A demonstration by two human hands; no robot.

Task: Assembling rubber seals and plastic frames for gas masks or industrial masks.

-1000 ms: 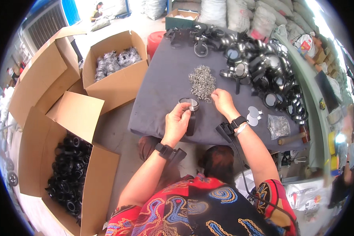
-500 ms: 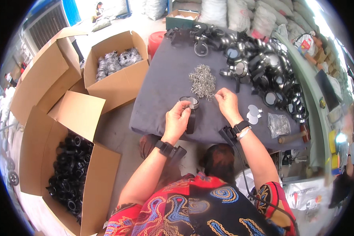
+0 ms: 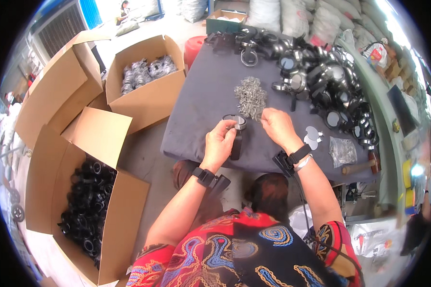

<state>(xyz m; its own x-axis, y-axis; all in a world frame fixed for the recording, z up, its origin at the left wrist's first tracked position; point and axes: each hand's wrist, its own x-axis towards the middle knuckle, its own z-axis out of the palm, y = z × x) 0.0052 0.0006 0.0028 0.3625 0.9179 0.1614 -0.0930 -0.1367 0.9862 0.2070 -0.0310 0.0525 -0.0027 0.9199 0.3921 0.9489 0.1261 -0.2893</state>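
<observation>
your left hand [image 3: 219,143] is curled around a black strap with a round metal-rimmed piece [image 3: 235,125], holding it over the near edge of the grey table [image 3: 196,105]. your right hand [image 3: 278,126] has its fingers pinched narrow just beside the pile of small metal clips [image 3: 250,97]; cannot tell whether a clip sits between them. finished black and metal parts [image 3: 321,81] are heaped at the far right of the table. cardboard box of black rings [image 3: 86,201] stands at your left.
</observation>
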